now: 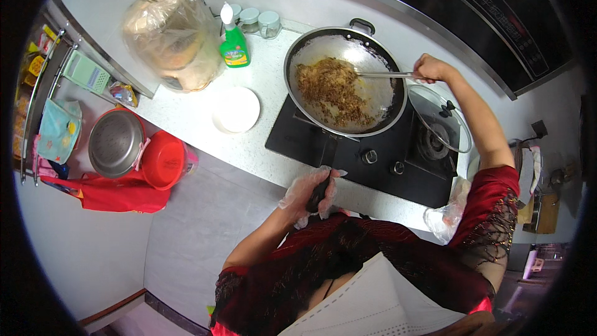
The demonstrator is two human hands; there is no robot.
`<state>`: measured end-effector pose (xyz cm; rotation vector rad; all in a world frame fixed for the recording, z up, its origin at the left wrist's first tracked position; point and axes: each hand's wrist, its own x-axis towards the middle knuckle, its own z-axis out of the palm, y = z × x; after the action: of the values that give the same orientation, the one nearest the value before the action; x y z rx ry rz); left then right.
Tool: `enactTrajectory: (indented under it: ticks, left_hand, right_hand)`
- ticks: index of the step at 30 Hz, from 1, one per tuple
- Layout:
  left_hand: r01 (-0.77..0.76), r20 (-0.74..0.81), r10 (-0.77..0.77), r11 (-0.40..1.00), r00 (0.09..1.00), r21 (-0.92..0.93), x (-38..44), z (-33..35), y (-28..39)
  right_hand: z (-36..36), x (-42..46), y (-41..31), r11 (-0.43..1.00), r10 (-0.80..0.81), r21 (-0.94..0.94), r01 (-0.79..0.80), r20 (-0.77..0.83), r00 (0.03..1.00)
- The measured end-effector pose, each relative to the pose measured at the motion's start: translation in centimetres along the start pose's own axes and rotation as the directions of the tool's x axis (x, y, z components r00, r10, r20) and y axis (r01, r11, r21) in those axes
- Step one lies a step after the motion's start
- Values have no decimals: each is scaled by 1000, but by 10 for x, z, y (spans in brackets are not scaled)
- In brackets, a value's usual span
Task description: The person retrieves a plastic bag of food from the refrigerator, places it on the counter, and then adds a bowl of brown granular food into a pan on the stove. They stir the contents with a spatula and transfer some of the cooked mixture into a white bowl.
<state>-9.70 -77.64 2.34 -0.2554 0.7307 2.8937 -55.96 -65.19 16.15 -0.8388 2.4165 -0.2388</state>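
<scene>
A steel wok (pixel 373 88) with a black rim sits on the left side of a black gas hob (pixel 298 135). Brown, crumbly food (pixel 333 86) covers much of its bottom. My left hand (pixel 317 193), in a clear plastic glove, is closed around the wok's long black handle (pixel 320 196) near my body. At the wok's right, my right hand (pixel 431 69) grips the end of a metal utensil (pixel 385 74). The utensil's shaft reaches over the rim, and its far end is hidden in the food.
A glass lid (pixel 436 112) leans by the right burner (pixel 433 142). Left of the wok stand a white bowl (pixel 236 109), a green spray bottle (pixel 234 49), lidded jars (pixel 269 23) and a plastic-covered appliance (pixel 175 42). A red basin (pixel 162 159) and a metal basin (pixel 115 142) are beyond the counter's left edge.
</scene>
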Motion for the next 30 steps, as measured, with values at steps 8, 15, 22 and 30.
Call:
enactTrajectory:
  ticks: [8, 15, 22, 30]
  left_hand:
    - [-29, -40, 30, 1000, 999, 11, -5, 1, -2]
    - [-34, -15, 34, 999, 999, 21, -1, 3, -2]
    - [-4, -98, 9, 999, 995, 46, -2, 6, 0]
    - [-3, -28, 3, 1000, 1000, -8, -7, 2, 0]
  right_hand:
    - [27, 12, -28, 946, -322, -88, 310, -187, 928]
    - [13, -82, -78, 640, -697, -647, 414, -262, 667]
    - [26, -170, -112, 375, -771, -872, 315, -105, 628]
    - [50, -251, -156, 306, -676, -944, 119, -128, 726]
